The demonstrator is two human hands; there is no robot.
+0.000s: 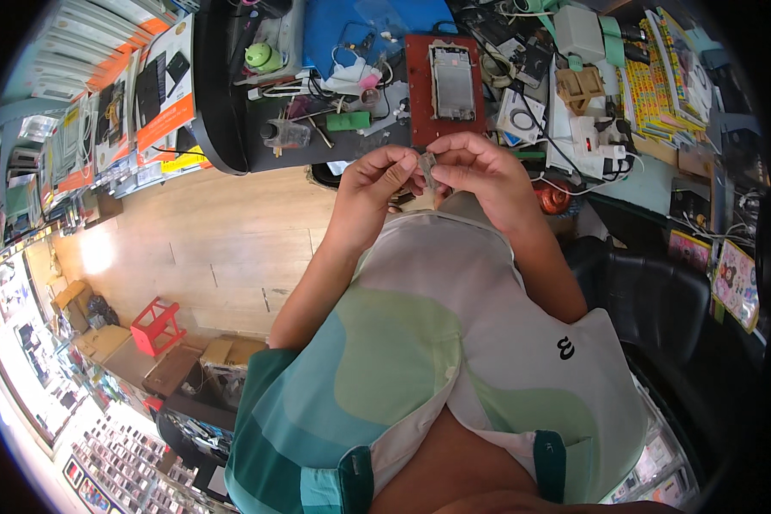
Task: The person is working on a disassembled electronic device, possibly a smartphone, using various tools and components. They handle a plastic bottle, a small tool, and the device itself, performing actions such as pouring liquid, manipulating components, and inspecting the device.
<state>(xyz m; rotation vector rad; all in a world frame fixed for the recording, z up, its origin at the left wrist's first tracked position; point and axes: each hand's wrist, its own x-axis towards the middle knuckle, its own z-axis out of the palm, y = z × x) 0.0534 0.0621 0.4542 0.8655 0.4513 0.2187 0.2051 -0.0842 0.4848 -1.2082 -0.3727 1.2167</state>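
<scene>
Between the fingertips of both hands is a small, thin, greyish piece (428,163), too small to name more exactly. My left hand (373,186) pinches it from the left with thumb and forefinger. My right hand (486,180) is closed on its other side, thumb and fingers bent toward it. Both hands are just off the bench's front edge, above my lap. Just beyond them lies a red board (419,90), bearing an opened phone-like frame (453,83) with a grey metallic inside.
Left on the bench are a small clear bottle (285,134), a green cylinder (349,121) and tangled cables; a blue mat (330,21) lies behind. Rightward stand a white box (520,117) and yellow booklets (647,90). A black chair (660,300) is at my right, a red stool (157,326) far left.
</scene>
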